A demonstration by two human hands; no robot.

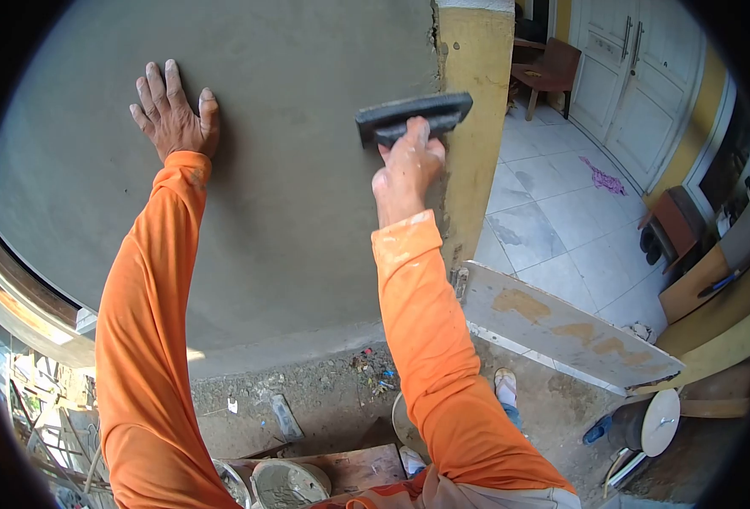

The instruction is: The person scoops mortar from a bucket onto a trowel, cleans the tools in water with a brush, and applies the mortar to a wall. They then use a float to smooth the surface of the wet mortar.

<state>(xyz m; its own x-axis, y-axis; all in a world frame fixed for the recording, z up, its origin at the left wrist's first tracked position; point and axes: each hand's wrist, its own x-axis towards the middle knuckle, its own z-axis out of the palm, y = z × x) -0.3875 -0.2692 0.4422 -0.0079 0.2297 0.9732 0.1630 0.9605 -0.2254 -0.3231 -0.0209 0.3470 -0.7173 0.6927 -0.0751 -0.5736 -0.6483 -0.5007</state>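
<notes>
My left hand [174, 121] rests against the grey plastered wall [298, 212], its fingers spread. In my right hand [409, 170] is a dark plastering float [415, 112], with my fingers wrapped round its handle. The float overlaps the wall's right edge and the yellow pillar [476, 127] in this view. Smears of plaster mark my right hand and the orange cuff behind it. The plaster looks mostly smooth, with a ragged edge along the pillar.
Below me a bucket of grey mortar [290, 485] stands by a wooden plank [366, 468]. A grey board [553, 327] leans across the doorway at the right. Beyond it lie a tiled floor [553, 212], chairs and white double doors [633, 76]. Rubble litters the ground along the wall's foot.
</notes>
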